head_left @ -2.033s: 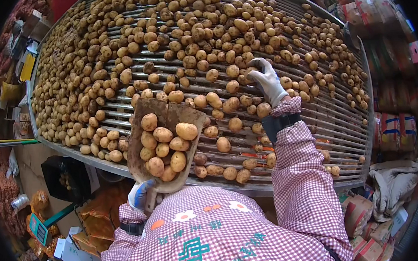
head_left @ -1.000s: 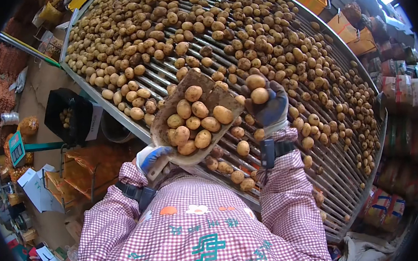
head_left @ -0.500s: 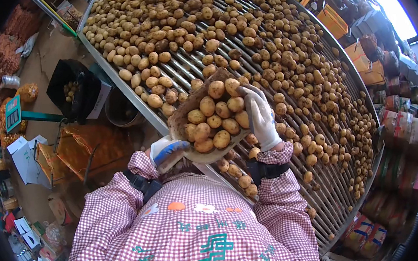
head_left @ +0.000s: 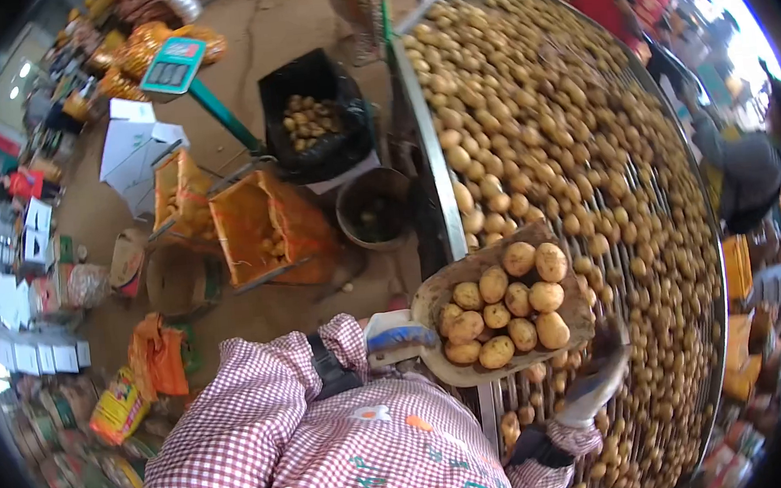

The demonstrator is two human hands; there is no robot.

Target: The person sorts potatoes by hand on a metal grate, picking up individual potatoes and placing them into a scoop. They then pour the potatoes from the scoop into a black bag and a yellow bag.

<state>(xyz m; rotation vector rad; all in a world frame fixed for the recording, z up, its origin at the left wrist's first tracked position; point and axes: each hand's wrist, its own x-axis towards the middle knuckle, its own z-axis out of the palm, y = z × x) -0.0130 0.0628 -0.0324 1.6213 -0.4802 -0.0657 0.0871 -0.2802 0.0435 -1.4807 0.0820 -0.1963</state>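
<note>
A worn, dirt-stained scoop (head_left: 429,319) full of potatoes (head_left: 495,314) is at the centre, over the near edge of the sorting table. My left hand (head_left: 398,342), in a white and blue glove, is closed round the scoop's handle end. To the right of the scoop, my right hand (head_left: 598,379) in a dirty white glove is blurred by motion, over the potatoes on the rollers, and its fingers cannot be made out.
The metal frame (head_left: 441,180) of the roller table runs along its left side. To the left stand orange bags (head_left: 252,232), a black-lined container (head_left: 313,80) with potatoes, a bucket (head_left: 374,209) and a green scale display (head_left: 173,66). People (head_left: 742,161) are at the far right.
The view has turned left, showing more of the bags and scale. My right hand has come off the scoop's right side, while my left hand still holds it.
</note>
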